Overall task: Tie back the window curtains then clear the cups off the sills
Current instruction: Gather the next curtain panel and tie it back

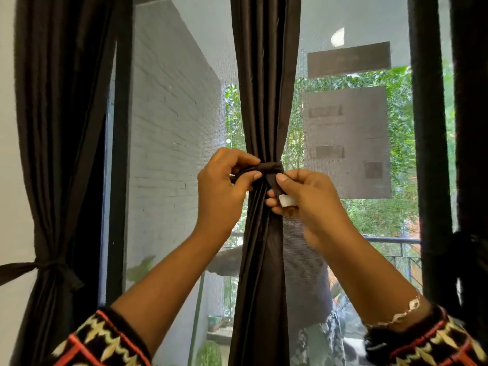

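Your middle curtain (264, 75) hangs gathered into a narrow bundle, and a dark cloth band (272, 167) is wrapped round its waist. Your left hand (224, 186), just left of the curtain, has its grip curled tight on one end of the band. Your right hand (309, 202), just right of the curtain, has its grip pinched on the other end, thumb on top. A small white tab (286, 200) sits under those fingers. It may be a fastening patch, but that is not clear.

Judging by the folds, the curtain is light, soft and limp. It will not resist you, but it will spread again if the band goes slack. The band looks soft too and likely to slip, so hold both ends close to the curtain, right beside the crossing, and keep an even pull while you fasten. Avoid tugging downward, as the bundle could slide through the loop.

Far left of the middle curtain, another curtain (60, 128) is already cinched with its own tie (45, 268). No cup or sill is in view.
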Demonstrator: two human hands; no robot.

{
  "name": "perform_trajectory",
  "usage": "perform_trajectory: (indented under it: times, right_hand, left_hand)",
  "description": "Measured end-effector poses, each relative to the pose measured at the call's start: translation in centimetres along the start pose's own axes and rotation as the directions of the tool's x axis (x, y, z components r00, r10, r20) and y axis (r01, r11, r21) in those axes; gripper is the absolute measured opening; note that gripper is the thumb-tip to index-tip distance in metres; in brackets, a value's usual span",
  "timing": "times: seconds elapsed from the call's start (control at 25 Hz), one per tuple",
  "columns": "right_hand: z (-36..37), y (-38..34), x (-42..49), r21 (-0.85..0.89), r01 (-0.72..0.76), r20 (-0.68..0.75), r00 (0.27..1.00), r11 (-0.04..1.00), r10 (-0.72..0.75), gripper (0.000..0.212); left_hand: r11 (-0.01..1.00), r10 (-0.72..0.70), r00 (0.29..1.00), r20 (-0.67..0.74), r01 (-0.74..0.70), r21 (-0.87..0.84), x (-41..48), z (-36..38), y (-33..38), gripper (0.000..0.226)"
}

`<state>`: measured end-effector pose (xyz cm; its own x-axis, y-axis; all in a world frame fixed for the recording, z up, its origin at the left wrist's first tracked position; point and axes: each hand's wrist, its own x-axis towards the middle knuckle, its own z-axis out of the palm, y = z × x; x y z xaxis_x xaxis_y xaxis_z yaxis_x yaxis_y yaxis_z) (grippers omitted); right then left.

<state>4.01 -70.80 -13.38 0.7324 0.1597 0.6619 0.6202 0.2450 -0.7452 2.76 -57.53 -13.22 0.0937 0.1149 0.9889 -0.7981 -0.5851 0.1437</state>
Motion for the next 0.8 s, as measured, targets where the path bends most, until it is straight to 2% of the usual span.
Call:
perform_trajectory:
  times: [0.08, 0.2, 0.4, 0.52, 0.6, 0.72, 0.8]
  right_hand:
    - [-0.6, -0.1, 0.3, -0.087, 0.056, -0.055, 0.997, 0.995, -0.061, 0.020]
    - [-1.7, -0.2, 0.8, -0.205, 0.136, -0.059, 0.987, 0.969, -0.151, 0.023]
    - [-3.9, 0.1, 2.0, -0.265, 0.150, -0.095, 0.979, 0.953, -0.180, 0.026]
    - [-4.3, 1.0, 2.3, -0.218, 0.121, -0.158, 0.975, 0.968, -0.157, 0.025]
    - [-3.6, 1.9, 2.0, -0.152, 0.080, -0.169, 0.980, 0.985, -0.106, 0.025]
    - [-2.8, 4.1, 1.1, -0.055, 0.016, -0.141, 0.990, 0.998, -0.023, 0.017]
    - [-2.6, 5.7, 0.4, -0.091, -0.017, -0.115, 0.993, 0.996, 0.006, 0.040]
  left_hand:
    - [0.996, -0.054, 0.998, 0.036, 0.056, -0.065, 0.4, -0.3, 0.1, 0.017]
    - [0.997, -0.073, 0.992, 0.106, 0.074, -0.009, 0.8, -0.6, 0.1, 0.014]
    - [0.992, -0.124, 0.986, 0.111, 0.123, 0.014, 2.0, -1.2, -0.4, 0.014]
    - [0.984, -0.176, 0.983, 0.058, 0.175, 0.006, 1.6, -0.5, -0.9, 0.018]
    - [0.959, -0.268, 0.963, 0.033, 0.270, -0.092, 0.5, 0.4, -1.2, 0.020]
    - [0.892, -0.385, 0.902, 0.198, 0.418, -0.172, -2.7, 1.8, -1.7, 0.018]
    - [0.865, -0.442, 0.855, 0.270, 0.486, -0.123, -5.1, 2.6, -2.1, 0.023]
